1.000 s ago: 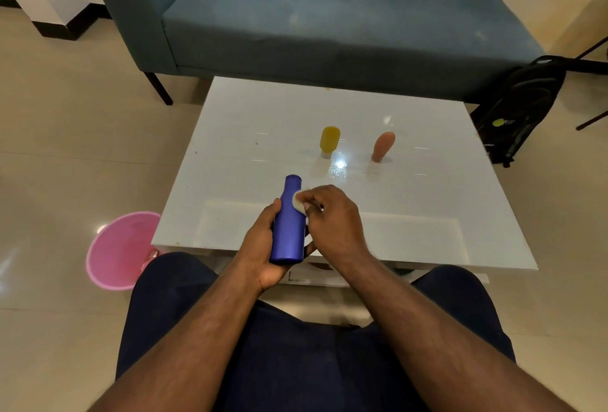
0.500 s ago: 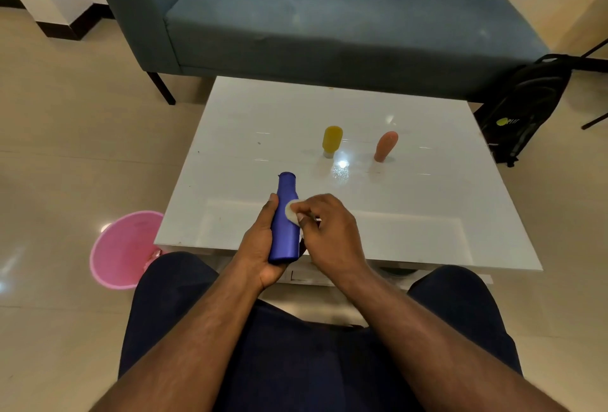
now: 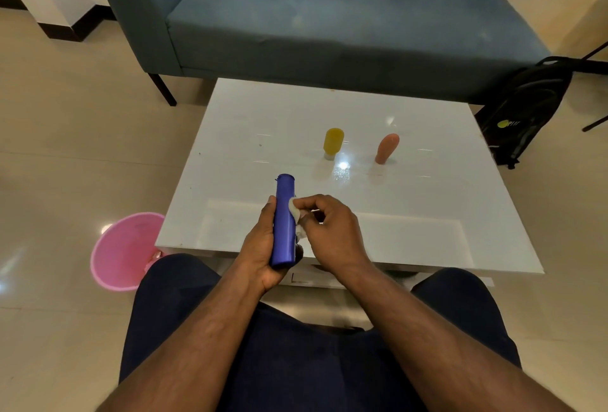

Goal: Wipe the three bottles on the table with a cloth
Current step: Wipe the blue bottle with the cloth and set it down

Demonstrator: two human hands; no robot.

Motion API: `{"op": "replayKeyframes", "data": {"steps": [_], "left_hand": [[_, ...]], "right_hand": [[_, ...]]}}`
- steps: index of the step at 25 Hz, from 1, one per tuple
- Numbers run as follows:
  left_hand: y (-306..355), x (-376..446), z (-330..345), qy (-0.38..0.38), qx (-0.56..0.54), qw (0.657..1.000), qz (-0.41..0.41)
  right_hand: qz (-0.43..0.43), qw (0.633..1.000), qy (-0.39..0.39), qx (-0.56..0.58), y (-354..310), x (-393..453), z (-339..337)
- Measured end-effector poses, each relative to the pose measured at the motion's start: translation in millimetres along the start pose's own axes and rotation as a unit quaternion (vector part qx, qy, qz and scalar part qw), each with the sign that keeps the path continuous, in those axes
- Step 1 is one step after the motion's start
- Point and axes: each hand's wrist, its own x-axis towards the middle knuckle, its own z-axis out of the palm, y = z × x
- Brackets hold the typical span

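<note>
My left hand [image 3: 260, 247] grips a blue bottle [image 3: 284, 220] from below, holding it above the near edge of the white table [image 3: 427, 201] with its cap pointing away from me. My right hand [image 3: 332, 233] pinches a small white cloth [image 3: 294, 214] against the bottle's right side, about mid-length. A yellow bottle [image 3: 332, 143] stands cap-down near the table's middle. To its right an orange-pink bottle [image 3: 386, 148] also stands on the table.
A pink bucket [image 3: 123, 250] sits on the floor left of the table. A blue sofa [image 3: 329, 23] runs behind the table, with a black backpack [image 3: 523, 105] on the floor at the right. My knees are under the table's near edge.
The cloth in my right hand has slid down the blue bottle from near its neck toward mid-body. The bottle has turned slightly more upright in my left hand.
</note>
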Motion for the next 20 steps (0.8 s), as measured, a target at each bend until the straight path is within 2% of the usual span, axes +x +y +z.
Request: {"op": "replayKeyframes", "data": {"steps": [7,10,14,20], "left_hand": [[-4,-8,5,-0.011,0.058,0.998,0.006],[0,-3,1,-0.030,-0.026,0.999,-0.013],[5,6,-4,-0.008,-0.128,0.991,-0.038],[4,8,-6,0.049,-0.134,0.989,-0.028]], "right_hand": [[-0.018,0.999,0.018,-0.045,-11,33,-8],[-0.001,0.998,-0.031,-0.054,-11,9,2],[-0.034,0.994,-0.055,-0.088,-8,-23,7],[-0.061,0.993,-0.030,-0.097,-5,-17,2]]}}
